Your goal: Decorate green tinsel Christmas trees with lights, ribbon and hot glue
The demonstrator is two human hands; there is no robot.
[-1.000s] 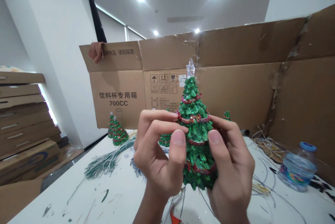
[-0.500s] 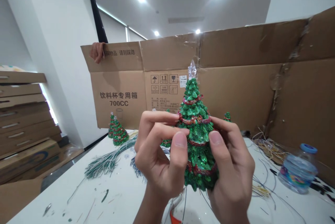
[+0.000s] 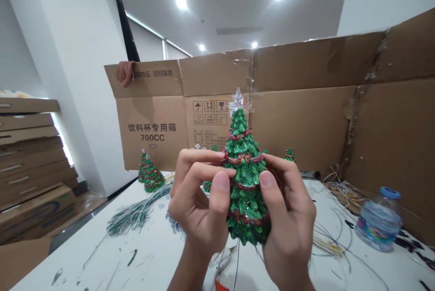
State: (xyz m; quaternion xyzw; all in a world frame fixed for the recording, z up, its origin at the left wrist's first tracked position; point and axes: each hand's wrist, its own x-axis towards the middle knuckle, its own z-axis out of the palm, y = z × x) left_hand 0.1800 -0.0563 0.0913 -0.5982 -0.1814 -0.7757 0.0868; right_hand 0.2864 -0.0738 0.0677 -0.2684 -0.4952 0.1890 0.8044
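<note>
Upright in front of me is a glittery green Christmas tree figurine [image 3: 245, 182] with red garlands and a clear star [image 3: 238, 99] on top. My left hand [image 3: 200, 200] grips its left side, thumb and fingertips on the branches near the middle garland. Around the right side and lower edge, my right hand [image 3: 288, 214] is closed, its thumb lying on the front. Thin dark wires hang below the base. Under the hands, partly hidden, lies a tool with grey and orange parts [image 3: 222, 277].
Behind stands a cardboard screen [image 3: 299, 123], with another person's hand [image 3: 125, 73] over its top left edge. More small trees [image 3: 153, 177] stand on the white table [image 3: 112, 264]. A bundle of green-white wires [image 3: 132, 216] lies left; a water bottle [image 3: 379, 220] stands right.
The tree and both hands sit slightly further left in view, and the view has shifted a little. The tree has turned slightly, so its star now shows more face-on. Both holds stay the same.
</note>
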